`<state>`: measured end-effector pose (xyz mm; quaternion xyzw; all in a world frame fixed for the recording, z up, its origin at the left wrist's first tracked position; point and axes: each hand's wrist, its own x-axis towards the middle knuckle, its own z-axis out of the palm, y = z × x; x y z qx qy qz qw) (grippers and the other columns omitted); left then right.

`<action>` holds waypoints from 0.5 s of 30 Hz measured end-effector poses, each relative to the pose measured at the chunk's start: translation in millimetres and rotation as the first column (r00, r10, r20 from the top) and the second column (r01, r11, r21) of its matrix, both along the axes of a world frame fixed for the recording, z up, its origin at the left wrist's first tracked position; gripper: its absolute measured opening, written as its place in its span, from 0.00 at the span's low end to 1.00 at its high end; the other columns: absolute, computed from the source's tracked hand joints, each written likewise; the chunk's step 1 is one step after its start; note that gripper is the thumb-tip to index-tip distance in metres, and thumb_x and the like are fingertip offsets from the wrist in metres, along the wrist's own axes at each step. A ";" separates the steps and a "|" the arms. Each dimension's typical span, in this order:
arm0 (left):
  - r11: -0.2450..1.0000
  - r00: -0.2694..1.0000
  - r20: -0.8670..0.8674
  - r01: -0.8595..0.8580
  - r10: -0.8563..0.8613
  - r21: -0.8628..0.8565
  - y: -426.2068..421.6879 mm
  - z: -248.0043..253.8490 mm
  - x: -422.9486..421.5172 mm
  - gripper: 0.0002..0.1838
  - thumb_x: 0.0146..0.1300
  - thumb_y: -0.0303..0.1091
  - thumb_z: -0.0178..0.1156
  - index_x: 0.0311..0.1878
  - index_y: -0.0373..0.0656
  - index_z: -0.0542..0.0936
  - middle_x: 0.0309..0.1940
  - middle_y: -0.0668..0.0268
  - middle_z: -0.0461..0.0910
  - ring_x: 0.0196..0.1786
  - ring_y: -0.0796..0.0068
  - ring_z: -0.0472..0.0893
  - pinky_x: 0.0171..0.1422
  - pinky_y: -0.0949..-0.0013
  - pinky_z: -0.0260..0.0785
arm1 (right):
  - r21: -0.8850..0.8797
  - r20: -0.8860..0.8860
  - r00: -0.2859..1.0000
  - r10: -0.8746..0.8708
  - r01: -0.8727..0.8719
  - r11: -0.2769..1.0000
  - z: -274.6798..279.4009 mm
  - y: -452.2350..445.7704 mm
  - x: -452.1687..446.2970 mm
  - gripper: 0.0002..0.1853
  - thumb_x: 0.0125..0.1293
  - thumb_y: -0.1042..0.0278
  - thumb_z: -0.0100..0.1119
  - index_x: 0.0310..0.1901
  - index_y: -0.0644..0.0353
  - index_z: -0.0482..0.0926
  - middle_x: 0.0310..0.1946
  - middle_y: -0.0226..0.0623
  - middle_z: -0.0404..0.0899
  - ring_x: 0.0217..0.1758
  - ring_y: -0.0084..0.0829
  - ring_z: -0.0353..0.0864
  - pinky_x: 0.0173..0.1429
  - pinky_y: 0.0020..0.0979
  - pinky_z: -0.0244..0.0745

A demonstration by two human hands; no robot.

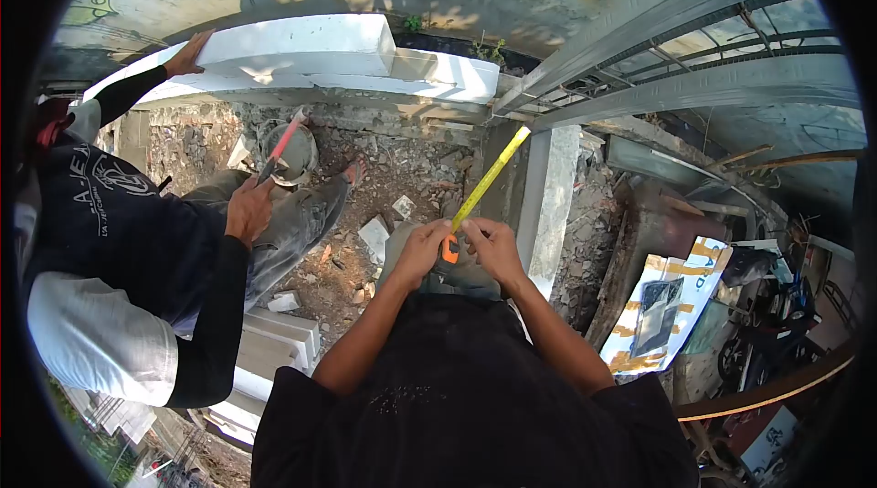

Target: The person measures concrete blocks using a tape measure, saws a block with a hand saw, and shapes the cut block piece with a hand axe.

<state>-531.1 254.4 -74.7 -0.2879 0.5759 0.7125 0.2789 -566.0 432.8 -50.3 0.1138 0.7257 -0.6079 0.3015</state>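
My left hand (422, 252) is closed around the orange case of a tape measure (450, 249) in front of my body. From the case a yellow tape blade (493, 175) runs out, up and to the right. Its far end reaches the foot of a grey metal frame (548, 111), beside the top of a pale upright post (551, 205). Whether the blade touches either one I cannot tell. With its fingers pinched, my right hand (494, 252) grips the blade close to the case.
At left a co-worker (110, 196) holds a red-and-black-handled tool (284, 150) and rests one hand on long white blocks (301, 42). A bucket (294, 154) stands on rubble ground (343, 259). To the right lie a taped white board (665, 305) and clutter.
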 end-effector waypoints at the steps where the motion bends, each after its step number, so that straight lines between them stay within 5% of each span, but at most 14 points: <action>1: 0.999 0.999 -0.038 -0.008 0.006 -0.037 -0.2 6.7 -8.0 0.20 0.80 0.47 0.55 0.46 0.38 0.84 0.36 0.73 0.79 0.39 0.83 0.75 0.45 0.74 0.68 | -0.013 -0.003 1.000 0.006 -0.006 1.000 -8.2 -7.6 -11.2 0.18 0.77 0.55 0.61 0.47 0.65 0.89 0.25 0.29 0.82 0.26 0.17 0.77 0.30 0.26 0.72; 4: 0.977 0.982 -0.026 -0.186 0.189 0.109 -15.4 6.3 -25.7 0.17 0.78 0.46 0.55 0.44 0.43 0.84 0.34 0.71 0.82 0.37 0.83 0.80 0.41 0.74 0.73 | -0.113 -0.093 0.996 -0.001 -0.010 0.994 -23.4 -34.4 -43.6 0.15 0.74 0.61 0.65 0.38 0.66 0.88 0.22 0.28 0.79 0.24 0.16 0.76 0.28 0.27 0.69; 8: 0.992 0.992 -0.002 -0.124 0.125 0.037 -47.8 35.2 -65.9 0.18 0.79 0.49 0.54 0.46 0.43 0.83 0.33 0.71 0.81 0.36 0.82 0.80 0.41 0.73 0.72 | -0.183 -0.030 0.999 0.013 -0.018 0.983 -10.5 -65.4 -83.1 0.13 0.71 0.63 0.67 0.34 0.65 0.86 0.20 0.26 0.77 0.22 0.16 0.74 0.28 0.27 0.67; 11: 0.994 0.997 -0.067 -0.048 0.041 -0.097 -57.0 55.9 -96.9 0.24 0.79 0.52 0.54 0.49 0.37 0.83 0.36 0.71 0.79 0.38 0.83 0.75 0.44 0.73 0.68 | -0.200 0.017 0.999 0.031 -0.027 0.979 29.0 -72.8 -109.8 0.12 0.71 0.64 0.67 0.33 0.65 0.87 0.21 0.26 0.77 0.22 0.16 0.73 0.27 0.26 0.66; 13: 0.963 0.921 -0.350 0.083 -0.173 -0.256 -62.9 54.3 -114.4 0.31 0.76 0.58 0.57 0.54 0.34 0.82 0.37 0.65 0.81 0.40 0.76 0.78 0.46 0.69 0.70 | -0.255 0.210 0.975 0.065 -0.010 0.967 51.5 -69.5 -124.9 0.10 0.71 0.66 0.66 0.38 0.65 0.87 0.26 0.25 0.80 0.24 0.15 0.73 0.26 0.24 0.65; 15: 0.917 0.898 -0.311 0.198 -0.311 -0.347 -61.0 64.6 -137.4 0.35 0.72 0.63 0.60 0.57 0.32 0.81 0.39 0.61 0.82 0.42 0.71 0.80 0.48 0.68 0.71 | -0.336 0.239 0.971 0.000 0.082 0.938 45.4 -62.4 -135.8 0.09 0.71 0.67 0.66 0.40 0.64 0.86 0.27 0.24 0.81 0.25 0.15 0.73 0.26 0.22 0.64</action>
